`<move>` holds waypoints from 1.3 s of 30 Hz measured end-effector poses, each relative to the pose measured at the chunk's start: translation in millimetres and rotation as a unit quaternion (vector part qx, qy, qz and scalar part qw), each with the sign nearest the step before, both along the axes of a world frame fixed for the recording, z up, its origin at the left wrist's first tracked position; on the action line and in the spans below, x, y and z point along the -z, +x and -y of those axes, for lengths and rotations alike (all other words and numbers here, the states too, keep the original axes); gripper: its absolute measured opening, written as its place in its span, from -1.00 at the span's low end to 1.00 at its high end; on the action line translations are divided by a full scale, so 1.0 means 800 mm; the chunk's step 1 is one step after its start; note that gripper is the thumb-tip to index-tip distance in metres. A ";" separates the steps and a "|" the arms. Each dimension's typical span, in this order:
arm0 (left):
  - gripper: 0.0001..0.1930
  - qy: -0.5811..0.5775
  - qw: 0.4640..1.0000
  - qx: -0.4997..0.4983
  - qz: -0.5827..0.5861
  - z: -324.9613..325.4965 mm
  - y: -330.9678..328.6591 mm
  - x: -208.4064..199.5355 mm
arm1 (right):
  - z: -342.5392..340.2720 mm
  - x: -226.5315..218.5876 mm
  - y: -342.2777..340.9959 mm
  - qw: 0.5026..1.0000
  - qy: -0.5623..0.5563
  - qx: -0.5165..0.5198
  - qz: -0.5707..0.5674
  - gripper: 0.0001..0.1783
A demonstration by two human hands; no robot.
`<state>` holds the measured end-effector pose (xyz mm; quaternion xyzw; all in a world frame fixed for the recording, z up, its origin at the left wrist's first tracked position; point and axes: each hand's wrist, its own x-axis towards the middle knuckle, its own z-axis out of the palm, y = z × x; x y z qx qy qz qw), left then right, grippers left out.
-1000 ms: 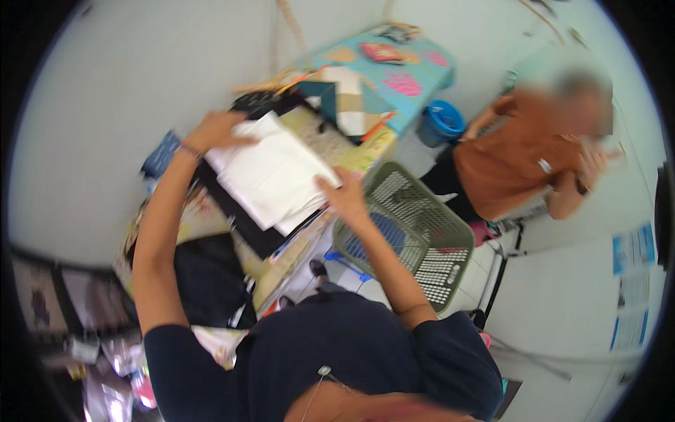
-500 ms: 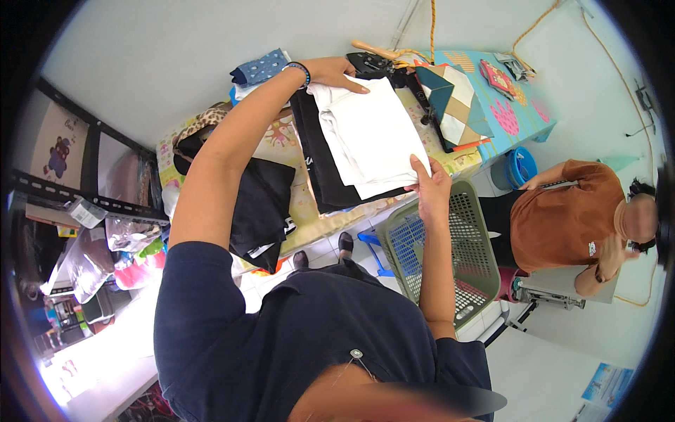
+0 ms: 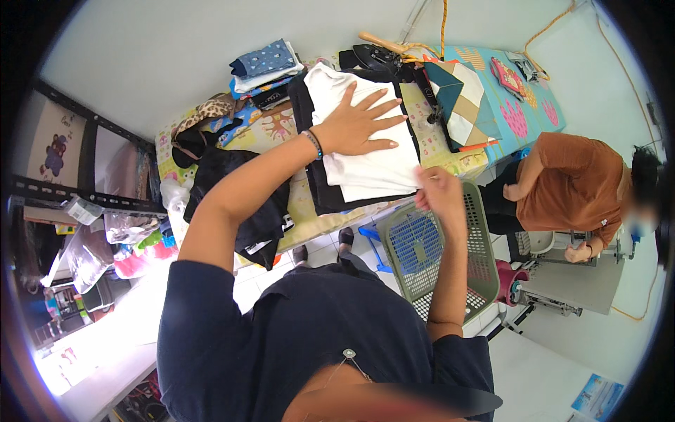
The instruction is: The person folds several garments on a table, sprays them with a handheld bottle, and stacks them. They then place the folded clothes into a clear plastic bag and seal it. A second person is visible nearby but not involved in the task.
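A folded white garment (image 3: 376, 165) lies on a pile of folded black cloth (image 3: 313, 158) on the patterned bed-like surface. My left hand (image 3: 358, 123) presses flat on the white garment with its fingers spread. At the garment's right near corner, my right hand (image 3: 441, 190) has its fingers curled in, with the fingertips pinching the cloth edge. To the left of the pile is a crumpled black garment (image 3: 242, 193). A stack of folded clothes (image 3: 264, 67), with a blue patterned piece on top, stands behind it.
A green plastic basket (image 3: 481, 246) stands on the floor beneath my right forearm. A checkered folded item (image 3: 457, 98) and a wooden-handled object (image 3: 382, 42) lie to the right of the pile. A person in a brown shirt (image 3: 573, 183) is at the right. Shelving (image 3: 91, 190) stands at left.
My left hand has left the garment's far left corner and now lies flat on its middle. My right hand stays at the right edge. The person at right has shifted and lowered an arm.
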<state>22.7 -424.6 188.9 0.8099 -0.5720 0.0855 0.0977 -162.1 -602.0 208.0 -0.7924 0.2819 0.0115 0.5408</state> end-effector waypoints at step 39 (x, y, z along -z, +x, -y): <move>-0.66 -0.136 0.943 0.072 -0.296 -0.074 -0.031 -0.085 | -0.155 0.059 -0.077 0.896 -0.160 -0.043 0.413 -0.57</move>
